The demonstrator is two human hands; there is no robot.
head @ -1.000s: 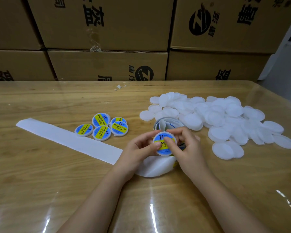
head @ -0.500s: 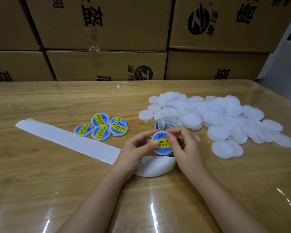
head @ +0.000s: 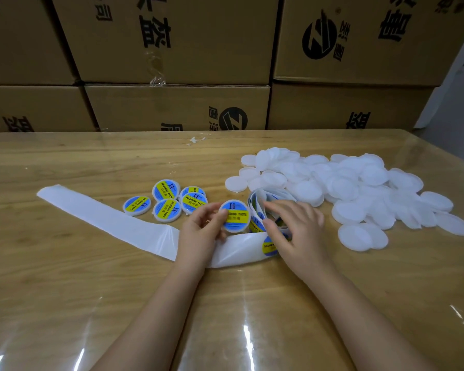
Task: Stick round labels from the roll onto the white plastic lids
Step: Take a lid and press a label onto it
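Left hand (head: 201, 232) pinches lid (head: 235, 217); right hand (head: 296, 231) splayed.

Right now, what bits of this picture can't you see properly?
Head view only:
- label roll: mostly covered by the right hand; labels left uncountable.
- pile of white lids: lids overlap, lower ones hidden.
- labelled lid in the left hand: smallest print too tiny.
- cardboard boxes: printing cut by the top edge.

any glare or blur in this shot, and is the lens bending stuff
Head view: white glare streaks on the glossy table near the bottom edge; wide-angle bend tilts the cardboard boxes; pile of white lids washes out, edges merging; right hand slightly soft.
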